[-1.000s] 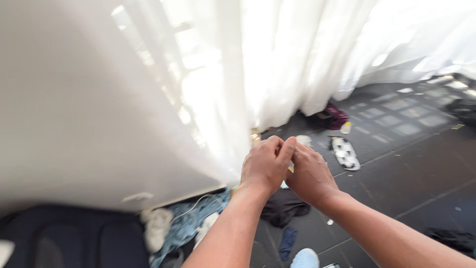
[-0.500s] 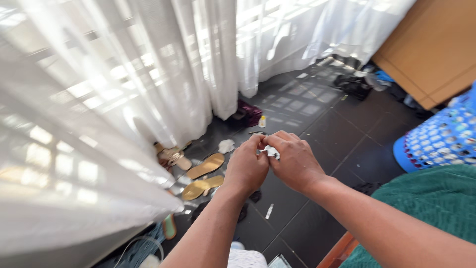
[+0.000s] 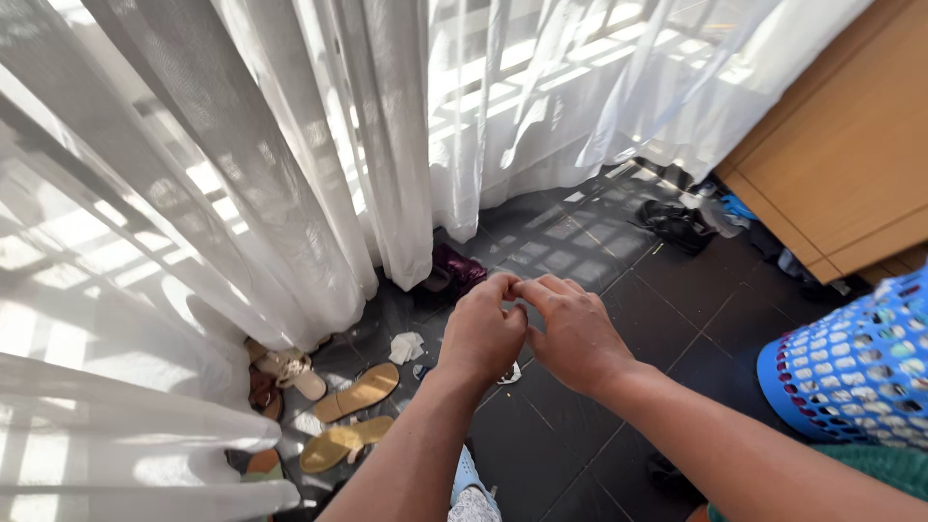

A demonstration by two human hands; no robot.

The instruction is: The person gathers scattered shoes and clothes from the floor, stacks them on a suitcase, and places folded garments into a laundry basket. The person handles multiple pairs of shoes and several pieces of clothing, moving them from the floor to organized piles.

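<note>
Fingertips of the left hand (image 3: 480,333) and right hand (image 3: 572,333) met in a tight pinch, curled narrow; whether anything sat between them could not be told. Both hovered above dark floor tiles (image 3: 667,290), over a scrap of crumpled white paper (image 3: 406,346) and tan sandals (image 3: 356,392). Sheer white curtains (image 3: 319,145) hung beyond; a blue perforated basket (image 3: 855,372) stood at right beside a wooden cabinet (image 3: 841,155).
</note>
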